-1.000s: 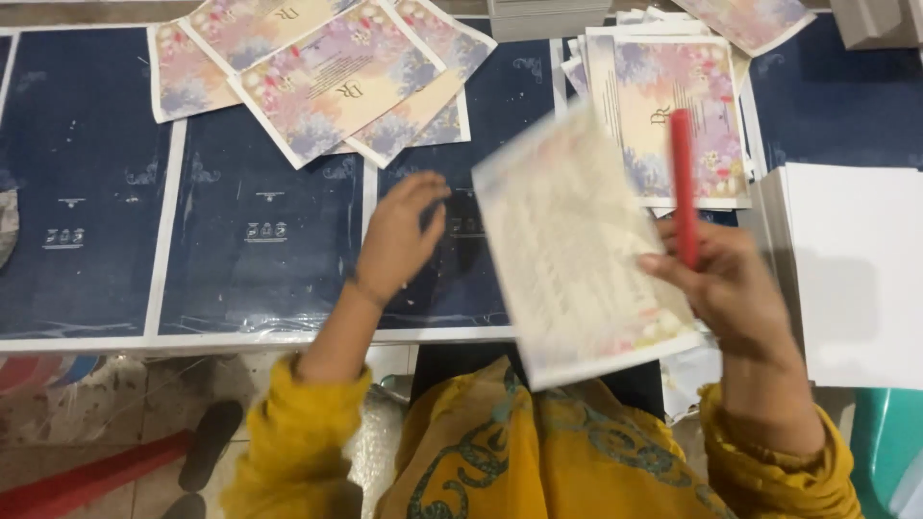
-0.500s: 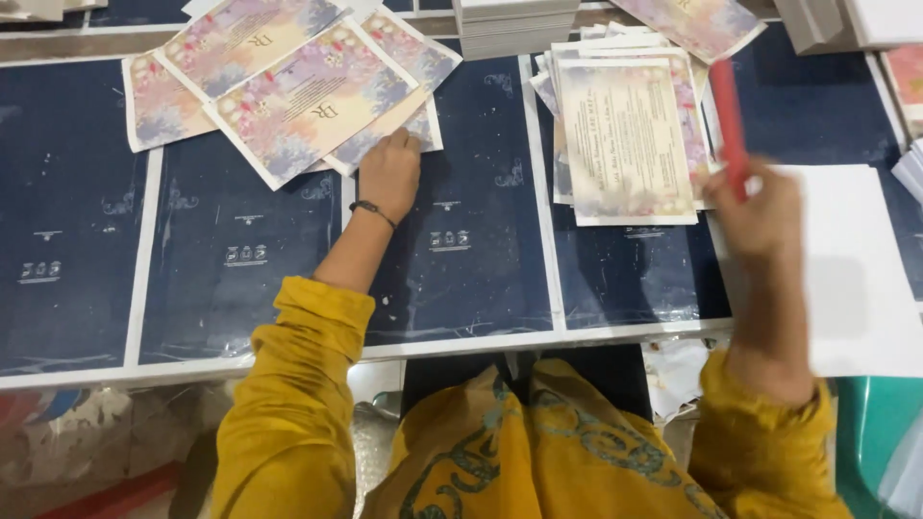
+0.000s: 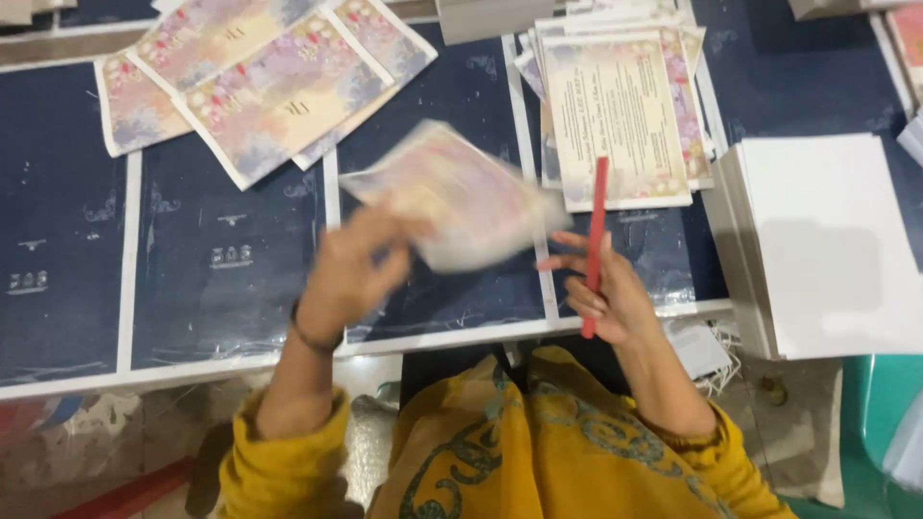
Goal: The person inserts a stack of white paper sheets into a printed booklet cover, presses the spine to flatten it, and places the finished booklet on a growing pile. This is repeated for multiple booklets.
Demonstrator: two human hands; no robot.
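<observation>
My left hand (image 3: 348,274) holds a floral card (image 3: 452,197) by its lower left side, lifted over the dark blue sheets; the card is blurred. My right hand (image 3: 601,298) grips a thin red stick (image 3: 596,240) that stands nearly upright, its fingers close to the card's right edge. A stack of printed floral cards (image 3: 625,115) lies just beyond the right hand. A fan of floral cards (image 3: 269,86) lies face down at the upper left.
Dark blue sheets with white borders (image 3: 221,279) cover the work surface. A pile of white paper (image 3: 827,245) sits at the right. A grey block (image 3: 490,17) is at the top centre. A green stool (image 3: 880,423) and floor show below.
My left hand has taken a floral card from the left pile and brought it toward the middle. My right hand with the red stick has drawn back from the printed stack.
</observation>
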